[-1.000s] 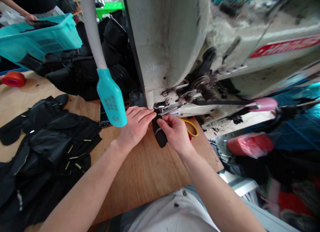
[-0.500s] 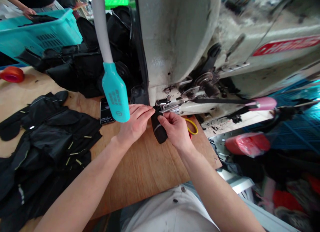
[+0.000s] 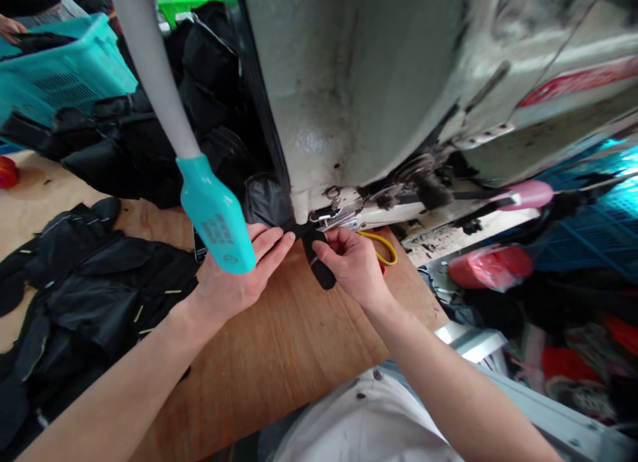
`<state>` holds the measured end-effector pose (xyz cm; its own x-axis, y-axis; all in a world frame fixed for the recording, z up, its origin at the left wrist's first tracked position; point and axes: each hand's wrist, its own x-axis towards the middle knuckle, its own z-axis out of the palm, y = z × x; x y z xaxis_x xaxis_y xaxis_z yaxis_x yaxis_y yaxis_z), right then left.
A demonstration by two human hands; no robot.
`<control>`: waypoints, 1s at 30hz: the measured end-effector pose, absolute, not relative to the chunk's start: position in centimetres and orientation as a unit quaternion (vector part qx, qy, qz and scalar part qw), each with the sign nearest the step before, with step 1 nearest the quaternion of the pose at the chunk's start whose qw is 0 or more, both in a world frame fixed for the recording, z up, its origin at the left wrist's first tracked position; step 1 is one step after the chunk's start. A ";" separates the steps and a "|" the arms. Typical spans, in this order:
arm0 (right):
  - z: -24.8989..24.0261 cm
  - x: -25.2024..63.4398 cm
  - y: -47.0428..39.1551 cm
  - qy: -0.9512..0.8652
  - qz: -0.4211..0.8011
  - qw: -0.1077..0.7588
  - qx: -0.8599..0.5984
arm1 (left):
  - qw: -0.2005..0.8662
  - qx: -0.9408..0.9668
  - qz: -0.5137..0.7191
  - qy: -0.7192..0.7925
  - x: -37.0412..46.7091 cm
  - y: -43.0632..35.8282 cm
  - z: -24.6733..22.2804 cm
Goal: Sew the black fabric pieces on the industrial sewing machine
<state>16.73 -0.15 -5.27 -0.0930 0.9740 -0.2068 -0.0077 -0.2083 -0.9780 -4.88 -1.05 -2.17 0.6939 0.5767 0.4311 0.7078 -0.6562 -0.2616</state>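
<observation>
My right hand [image 3: 351, 262] pinches a black fabric strap [image 3: 321, 266] with a pale line across it, just below the sewing machine's presser foot [image 3: 329, 219]. The strap's upper end runs under the foot. To its left, my left hand [image 3: 244, 276] lies flat with fingers stretched out, the fingertips on black fabric next to the foot. A turquoise paddle-shaped lamp head [image 3: 219, 216] hides part of that hand. The pale sewing machine [image 3: 349, 83] rises over both hands.
Black sewn pieces [image 3: 90, 282] lie on the wooden table [image 3: 279, 362] at left, with more black fabric heaped behind. A phone [image 3: 199, 246] shows partly beside the lamp. A yellow ring handle [image 3: 383, 246] sits right of my hand. A co-worker's hand [image 3: 10, 28] is at the turquoise crate [image 3: 74, 70].
My left hand has drawn back slightly left and down from the presser foot, showing more black fabric there. The right hand keeps its pinch on the strap. The camera view has shifted.
</observation>
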 end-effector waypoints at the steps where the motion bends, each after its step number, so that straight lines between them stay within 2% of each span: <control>1: -5.4 16.7 -0.2 -0.470 0.568 0.428 -0.523 | 0.208 -0.896 -0.147 -0.363 -4.2 -1.6 -1.7; 6: -5.8 16.8 -0.8 -0.491 0.547 0.447 -0.511 | 0.179 -0.862 -0.121 -0.458 1.4 -4.2 -0.5; 13: -5.8 17.2 -2.0 -0.468 0.591 0.476 -0.452 | 0.116 -0.769 -0.117 -0.618 7.6 -5.2 -0.3; 22: -5.9 17.5 -0.5 -0.449 0.614 0.491 -0.424 | 0.118 -0.722 -0.192 -0.654 7.8 -3.4 -0.6; 26: -6.8 17.5 -1.1 -0.439 0.627 0.484 -0.425 | 0.090 -0.711 -0.235 -0.657 7.5 -4.4 -1.8; 30: -8.0 17.6 -2.0 -0.457 0.609 0.489 -0.425 | 0.110 -0.698 -0.284 -0.648 7.3 -5.7 -3.3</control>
<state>17.56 -1.95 -8.05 -0.1595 0.9846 -0.0715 -0.2078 -0.1043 -0.9726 7.33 -5.71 -3.33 -0.0018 0.8423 0.5390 0.9670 -0.1359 0.2156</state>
